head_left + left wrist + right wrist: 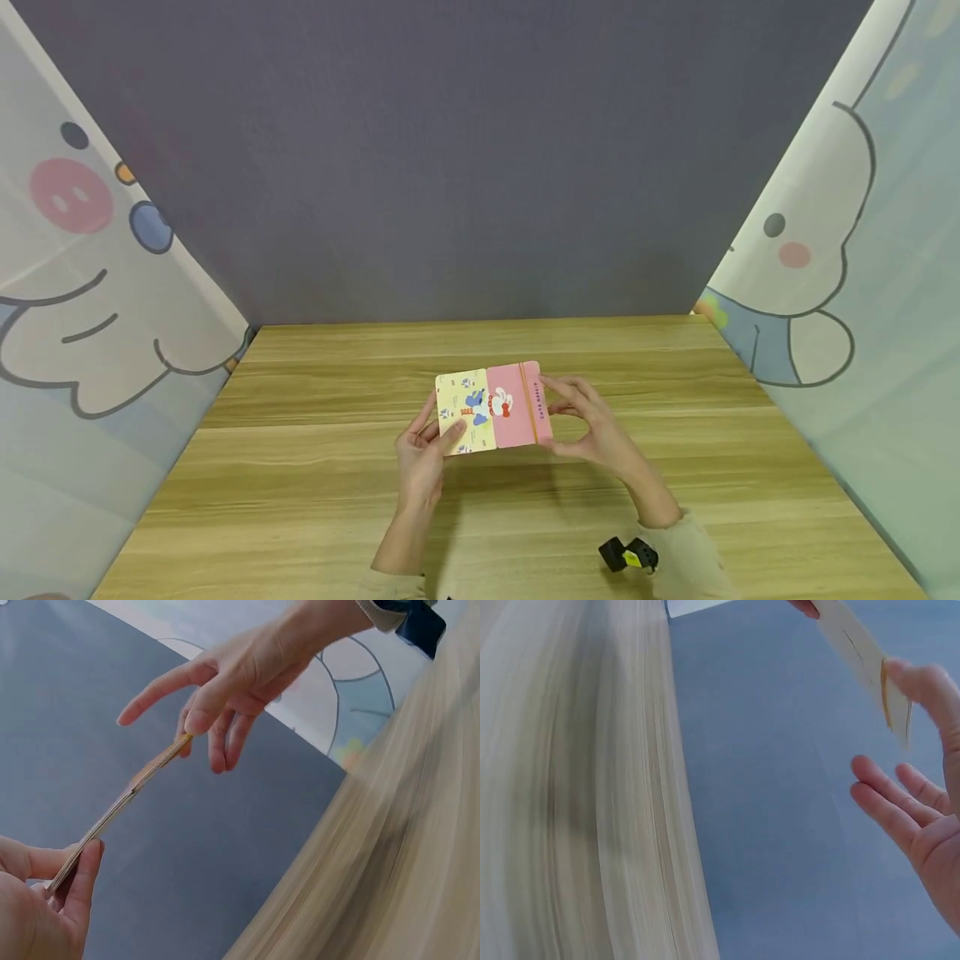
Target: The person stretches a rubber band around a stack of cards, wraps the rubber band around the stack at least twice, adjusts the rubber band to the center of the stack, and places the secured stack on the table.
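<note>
A small notebook (517, 408) is spread flat above the table, one cover yellow with cartoon figures, the other pink with a white rabbit. Along the pink end runs an orange elastic band (528, 404). My left hand (422, 467) grips the yellow end, thumb on top and fingers beneath. At the pink end my right hand (596, 425) has its thumb by the lower corner and its index finger by the upper one. The right wrist view shows that thumb against the band (886, 694), with other fingers spread apart below. From the left wrist, the notebook (112, 810) appears edge-on.
The wooden table (315, 483) extends under both hands. A dark grey panel (480, 167) rises at its back edge. Cartoon-printed cloths (97, 333) hang at both sides. A black device with a yellow mark (632, 556) sits by the right sleeve.
</note>
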### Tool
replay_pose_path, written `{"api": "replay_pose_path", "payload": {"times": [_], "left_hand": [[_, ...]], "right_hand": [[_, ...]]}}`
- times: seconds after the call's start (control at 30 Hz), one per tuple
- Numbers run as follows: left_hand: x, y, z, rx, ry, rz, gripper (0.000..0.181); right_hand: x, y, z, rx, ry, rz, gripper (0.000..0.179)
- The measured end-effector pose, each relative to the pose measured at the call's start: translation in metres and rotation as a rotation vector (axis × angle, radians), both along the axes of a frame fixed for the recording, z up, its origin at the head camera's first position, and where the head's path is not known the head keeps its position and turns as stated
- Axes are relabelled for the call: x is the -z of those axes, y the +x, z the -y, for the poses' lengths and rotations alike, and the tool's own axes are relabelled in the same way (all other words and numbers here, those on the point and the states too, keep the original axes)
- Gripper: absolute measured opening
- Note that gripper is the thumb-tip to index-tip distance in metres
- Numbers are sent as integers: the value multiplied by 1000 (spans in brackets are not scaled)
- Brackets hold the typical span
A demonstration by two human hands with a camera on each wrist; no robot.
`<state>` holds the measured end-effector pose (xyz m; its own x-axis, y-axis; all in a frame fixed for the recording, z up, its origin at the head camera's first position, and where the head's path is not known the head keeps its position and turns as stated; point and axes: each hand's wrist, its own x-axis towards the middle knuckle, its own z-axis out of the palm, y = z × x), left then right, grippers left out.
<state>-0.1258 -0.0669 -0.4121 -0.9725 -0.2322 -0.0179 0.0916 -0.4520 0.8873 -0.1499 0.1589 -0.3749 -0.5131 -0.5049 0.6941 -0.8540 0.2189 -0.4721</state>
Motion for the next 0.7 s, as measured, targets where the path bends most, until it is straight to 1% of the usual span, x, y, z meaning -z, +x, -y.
{"api": "replay_pose_path", "payload": {"times": [0.07,0.13,0.17,0.2,0.27,0.3,0.33,0.4,0.43,0.5,0.57,0.7], "left_hand": [[0,0,0,-23,-4,-12,60],[2,0,-1,-49,-15,-34,60],[3,0,-1,-61,-20,-53,60],[11,-5,0,-62,-5,-101,60],[15,-5,-1,-78,-5,-162,60],[23,-9,1,-72,7,-206,59],[30,-12,2,-66,19,-246,59],[31,-14,1,-76,14,-265,59],[24,-11,0,-93,-8,-232,60],[23,-12,-1,-102,-23,-195,61],[8,-8,-4,-126,-48,-106,61],[3,-9,-6,-115,-32,-41,59]], "right_hand": [[2,-1,1,1,-32,-9,83],[3,0,2,37,-42,-38,83],[4,0,3,69,-43,-46,84],[5,1,4,103,-48,-55,83],[6,5,7,177,-57,-60,81],[8,6,9,217,-60,-51,80],[9,8,11,249,-66,-36,78],[13,12,15,295,-101,3,73],[16,13,16,310,-123,38,71],[20,17,19,332,-174,122,67],[24,21,22,340,-235,223,62],[29,25,25,351,-362,439,48]]}}
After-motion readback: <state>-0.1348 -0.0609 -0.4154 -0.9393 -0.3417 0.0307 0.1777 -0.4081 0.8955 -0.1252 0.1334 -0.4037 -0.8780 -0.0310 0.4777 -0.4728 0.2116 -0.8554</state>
